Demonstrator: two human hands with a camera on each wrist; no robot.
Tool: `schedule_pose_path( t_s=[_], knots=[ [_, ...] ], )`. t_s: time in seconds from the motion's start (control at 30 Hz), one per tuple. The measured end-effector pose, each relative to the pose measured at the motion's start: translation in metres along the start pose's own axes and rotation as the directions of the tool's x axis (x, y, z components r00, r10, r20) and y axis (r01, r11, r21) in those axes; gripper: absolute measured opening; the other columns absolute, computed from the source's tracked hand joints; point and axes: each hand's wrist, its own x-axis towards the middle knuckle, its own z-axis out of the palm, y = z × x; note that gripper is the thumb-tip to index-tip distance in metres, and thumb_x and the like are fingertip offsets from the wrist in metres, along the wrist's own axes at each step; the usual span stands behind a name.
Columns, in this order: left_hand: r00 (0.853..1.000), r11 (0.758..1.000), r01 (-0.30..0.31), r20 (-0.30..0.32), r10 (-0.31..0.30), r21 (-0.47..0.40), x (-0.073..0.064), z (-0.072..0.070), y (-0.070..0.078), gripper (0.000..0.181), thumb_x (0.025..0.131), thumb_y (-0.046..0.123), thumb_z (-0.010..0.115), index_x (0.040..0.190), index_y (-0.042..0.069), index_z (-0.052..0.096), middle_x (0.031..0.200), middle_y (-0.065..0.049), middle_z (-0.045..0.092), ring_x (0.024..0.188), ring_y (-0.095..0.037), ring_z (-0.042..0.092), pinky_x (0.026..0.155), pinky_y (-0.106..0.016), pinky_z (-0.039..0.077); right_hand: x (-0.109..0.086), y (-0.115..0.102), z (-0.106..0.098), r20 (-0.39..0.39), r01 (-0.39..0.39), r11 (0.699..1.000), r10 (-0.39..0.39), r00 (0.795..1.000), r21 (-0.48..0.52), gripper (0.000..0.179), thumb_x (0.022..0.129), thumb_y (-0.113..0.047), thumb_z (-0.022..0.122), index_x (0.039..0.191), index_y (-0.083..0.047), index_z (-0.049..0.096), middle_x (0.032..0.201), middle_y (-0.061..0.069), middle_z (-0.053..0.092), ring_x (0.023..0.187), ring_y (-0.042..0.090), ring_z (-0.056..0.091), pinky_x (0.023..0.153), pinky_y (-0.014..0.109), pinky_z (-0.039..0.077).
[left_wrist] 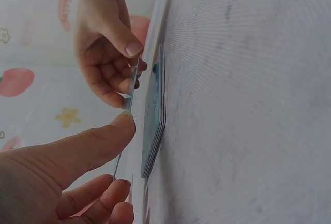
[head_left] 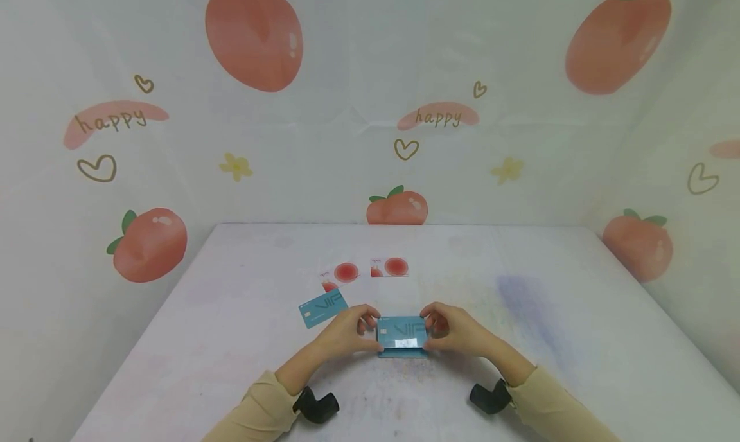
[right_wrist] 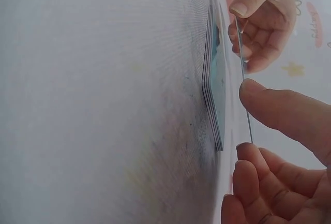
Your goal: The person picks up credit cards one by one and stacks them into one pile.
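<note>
Both hands hold one blue card with "VIP" lettering [head_left: 403,329] by its two short ends, just over the table. My left hand [head_left: 347,331] pinches its left end between thumb and fingers; my right hand [head_left: 457,329] does the same at the right end. Seen edge-on in the left wrist view, the thin card [left_wrist: 135,79] is raised and tilted. Below it, apart from it, lies a neat stack of several blue cards [left_wrist: 153,115], whose layered edges show in the right wrist view too. The head view shows only the stack's near strip.
Left of the hands, another blue VIP card [head_left: 318,310] lies askew, overlapping a white card with red circles [head_left: 346,272]. A second white-and-red card [head_left: 396,267] lies beyond the stack. Black wrist-worn devices [head_left: 317,406] sit at both cuffs. A fruit-printed cloth [head_left: 347,166] hangs behind the table.
</note>
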Motion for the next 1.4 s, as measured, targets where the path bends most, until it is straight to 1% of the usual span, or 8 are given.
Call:
schedule_pose_path(
  t_s=[0.3, 0.43, 0.73, 1.0, 1.23, 1.4],
  knots=[
    [1.000, 1.000, 0.013, 0.014, -0.013, 0.020, -0.0013, 0.0011, 0.0001, 0.047, 0.071, 0.017, 0.080, 0.111, 0.003, 0.059, 0.092, -0.004, 0.060, 0.080, -0.014, 0.049, 0.067, -0.018, 0.042, -0.0020, 0.0012, 0.0016, 0.026, 0.012, 1.000, -0.012, 1.000, 0.021, 0.045, 0.075, -0.018, 0.077, 0.110, 0.001, 0.054, 0.088, 0.005, 0.060, 0.076, 0.004, 0.051, 0.069, 0.019, 0.047],
    [1.000, 1.000, 0.006, 0.015, -0.006, 0.018, -0.0021, 0.0011, 0.0012, 0.047, 0.071, 0.017, 0.080, 0.110, 0.002, 0.059, 0.091, -0.005, 0.060, 0.079, -0.015, 0.049, 0.067, -0.019, 0.043, -0.0026, 0.0013, 0.0022, 0.032, 0.007, 0.999, -0.008, 0.999, 0.034, 0.045, 0.075, -0.018, 0.077, 0.110, 0.000, 0.054, 0.089, 0.005, 0.059, 0.076, 0.003, 0.051, 0.069, 0.019, 0.047],
    [1.000, 1.000, 0.011, 0.022, -0.011, 0.016, -0.0035, 0.0015, 0.0030, 0.047, 0.071, 0.016, 0.080, 0.110, 0.001, 0.059, 0.091, -0.005, 0.059, 0.080, -0.015, 0.048, 0.070, -0.020, 0.043, -0.0018, 0.0025, 0.0026, 0.036, -0.003, 0.999, 0.001, 0.999, 0.036, 0.045, 0.074, -0.019, 0.078, 0.108, 0.000, 0.055, 0.089, 0.004, 0.058, 0.077, 0.004, 0.049, 0.068, 0.019, 0.045],
    [1.000, 0.999, 0.002, 0.017, -0.003, 0.046, -0.0040, 0.0032, 0.0032, 0.048, 0.070, 0.017, 0.081, 0.109, 0.000, 0.059, 0.089, -0.005, 0.058, 0.080, -0.015, 0.047, 0.069, -0.020, 0.041, -0.0022, 0.0019, 0.0032, 0.046, -0.011, 0.999, 0.009, 0.999, 0.046, 0.044, 0.074, -0.018, 0.077, 0.107, 0.000, 0.055, 0.089, 0.004, 0.057, 0.077, 0.005, 0.049, 0.068, 0.019, 0.045],
    [0.999, 0.998, 0.020, 0.025, -0.022, 0.055, -0.0047, 0.0034, 0.0035, 0.048, 0.070, 0.018, 0.081, 0.109, 0.001, 0.060, 0.092, -0.003, 0.058, 0.082, -0.015, 0.046, 0.070, -0.022, 0.041, -0.0015, 0.0014, 0.0031, 0.061, -0.027, 0.999, 0.024, 0.998, 0.047, 0.044, 0.074, -0.018, 0.078, 0.106, 0.000, 0.055, 0.090, 0.004, 0.057, 0.077, 0.006, 0.049, 0.068, 0.019, 0.045],
    [1.000, 0.997, 0.015, 0.025, -0.017, 0.069, -0.0047, 0.0036, 0.0035, 0.048, 0.070, 0.019, 0.081, 0.109, 0.001, 0.060, 0.092, -0.003, 0.058, 0.082, -0.015, 0.046, 0.071, -0.023, 0.041, -0.0010, 0.0010, 0.0031, 0.067, -0.036, 0.998, 0.034, 0.997, 0.043, 0.044, 0.073, -0.018, 0.078, 0.106, 0.000, 0.055, 0.089, 0.003, 0.057, 0.078, 0.006, 0.049, 0.069, 0.019, 0.045]
  ],
)
